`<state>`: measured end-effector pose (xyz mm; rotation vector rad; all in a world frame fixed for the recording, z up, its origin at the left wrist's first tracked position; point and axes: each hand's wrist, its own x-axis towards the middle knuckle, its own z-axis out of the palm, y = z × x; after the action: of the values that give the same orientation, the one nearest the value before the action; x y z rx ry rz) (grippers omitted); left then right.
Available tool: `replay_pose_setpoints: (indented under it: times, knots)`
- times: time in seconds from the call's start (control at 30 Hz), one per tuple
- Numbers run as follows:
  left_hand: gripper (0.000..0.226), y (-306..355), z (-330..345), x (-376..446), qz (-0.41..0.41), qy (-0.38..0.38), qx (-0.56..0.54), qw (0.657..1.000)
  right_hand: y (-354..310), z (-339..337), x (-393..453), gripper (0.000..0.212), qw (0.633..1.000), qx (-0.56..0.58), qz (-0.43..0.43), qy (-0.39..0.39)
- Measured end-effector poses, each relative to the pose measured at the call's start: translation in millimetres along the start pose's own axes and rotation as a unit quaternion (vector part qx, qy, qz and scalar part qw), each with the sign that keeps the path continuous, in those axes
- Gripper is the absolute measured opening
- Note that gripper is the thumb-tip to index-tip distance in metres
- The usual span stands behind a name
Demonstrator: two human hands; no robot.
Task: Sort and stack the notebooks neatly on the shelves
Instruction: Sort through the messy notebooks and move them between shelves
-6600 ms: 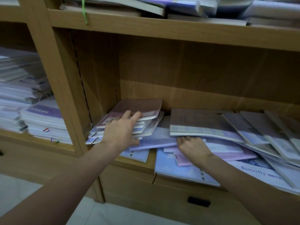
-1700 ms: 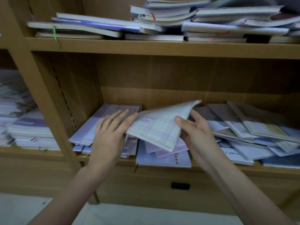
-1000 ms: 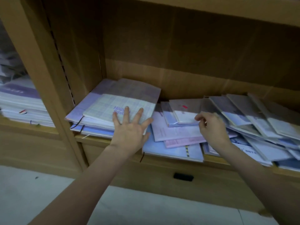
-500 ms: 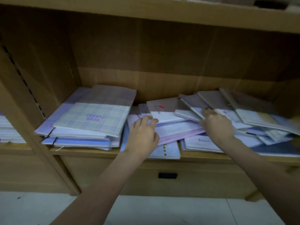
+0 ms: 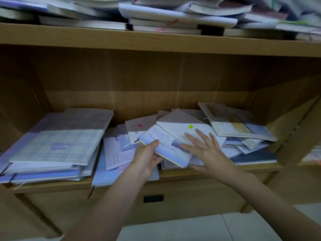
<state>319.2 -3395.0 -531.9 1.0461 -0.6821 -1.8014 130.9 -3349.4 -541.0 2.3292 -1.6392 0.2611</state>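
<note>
On the left of the wooden shelf [image 5: 173, 174] lies a squared-up stack topped by a plaid "Happy Smile" notebook [image 5: 59, 146]. A loose, overlapping heap of notebooks [image 5: 243, 134] covers the middle and right. My left hand [image 5: 147, 159] grips the near left edge of a pale blue and white notebook [image 5: 165, 143], thumb on top, lifting it off the heap. My right hand [image 5: 203, 150] lies flat with spread fingers on that notebook and on a white one with a green sticker [image 5: 191, 126]. Pink and lilac notebooks [image 5: 114, 153] lie beneath my left hand.
The shelf above [image 5: 156, 42] carries messy piles of books and notebooks [image 5: 173, 16]. A slanted side panel [image 5: 298, 126] closes the compartment on the right. Below the shelf is a cabinet front with a black handle slot [image 5: 153, 198], then pale floor tiles [image 5: 191, 226].
Both hands moved together onto the middle heap. My left hand took hold of the pale blue notebook and raised it; my right hand came left and flattened onto it.
</note>
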Motion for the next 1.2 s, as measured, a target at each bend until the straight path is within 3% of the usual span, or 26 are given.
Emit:
replay_pose_setpoints:
  times: [0.07, 0.1, 0.2, 0.27, 0.3, 0.33, 0.37, 0.43, 0.47, 0.5, 0.63, 0.67, 0.8, 0.87, 1.0, 1.13, 1.2]
  knots:
    - [0.035, 8.5, -5.4, 1.2, 0.015, 0.0, 0.026, 1.0, 11.5, -3.3, -4.2, 0.073, 0.989, -0.021, 0.126, -0.078]
    - [0.033, 12.7, -9.7, 0.4, 0.014, 0.0, 0.03, 0.999, 14.5, -4.2, -4.9, 0.072, 0.985, -0.021, 0.146, -0.095]
    - [0.029, 21.3, -26.1, -6.5, 0.019, 0.006, 0.02, 1.0, 20.1, -11.4, 4.8, 0.067, 0.99, 0.014, 0.116, 0.073]
    - [0.03, 22.5, -44.4, -9.5, 0.042, 0.022, 0.002, 0.999, 23.8, -28.6, 12.1, 0.037, 0.965, 0.121, 0.129, 0.196]
    - [0.032, 22.5, -54.2, -11.4, 0.056, 0.031, -0.009, 0.998, 23.1, -38.4, 17.4, 0.019, 0.935, 0.19, 0.164, 0.252]
    - [0.035, 22.5, -62.7, -13.8, 0.067, 0.041, -0.024, 0.997, 22.0, -45.9, 22.5, 0.01, 0.884, 0.301, 0.224, 0.28]
    - [0.037, 22.2, -69.1, -15.6, 0.073, 0.047, -0.038, 0.995, 16.5, -53.4, 27.9, 0.009, 0.796, 0.455, 0.281, 0.283]
    - [0.036, 20.8, -74.4, -21.5, 0.073, 0.046, -0.054, 0.995, -2.7, -58.6, 36.4, 0.016, 0.568, 0.71, 0.353, 0.223]
    - [0.036, 19.3, -73.8, -25.5, 0.066, 0.04, -0.056, 0.995, -13.9, -53.5, 38.5, 0.019, 0.509, 0.753, 0.378, 0.175]
    - [0.036, 17.0, -73.2, -28.8, 0.058, 0.032, -0.055, 0.996, -27.3, -45.2, 37.2, 0.021, 0.492, 0.761, 0.406, 0.119]
    - [0.037, 13.0, -77.0, -47.0, 0.026, -0.01, -0.026, 0.999, -65.2, -21.9, 16.4, 0.027, 0.544, 0.709, 0.445, -0.057]
    - [0.038, 14.1, -81.5, -52.9, 0.025, -0.014, -0.018, 0.999, -67.3, -22.0, 11.3, 0.027, 0.536, 0.716, 0.439, -0.081]
    - [0.043, 17.2, -96.4, -80.6, 0.01, -0.058, -0.035, 0.998, -76.2, -38.1, -3.6, 0.03, 0.446, 0.793, 0.393, -0.133]
    - [0.046, 19.4, -97.8, -97.3, 0.009, -0.076, -0.066, 0.995, -86.9, -48.9, -4.2, 0.031, 0.448, 0.806, 0.366, -0.128]
    - [0.074, 39.3, -108.2, -135.3, 0.017, -0.116, -0.079, 0.99, -105.7, -72.1, 1.6, 0.045, 0.556, 0.777, 0.28, -0.092]
    - [0.057, 71.6, -137.3, -169.3, 0.025, -0.133, 0.034, 0.99, -121.7, -99.3, 4.8, 0.055, 0.66, 0.72, 0.21, -0.039]
    - [0.08, 77.9, -140.0, -182.5, 0.044, -0.171, 0.08, 0.981, -134.2, -112.6, 5.7, 0.056, 0.697, 0.697, 0.168, -0.029]
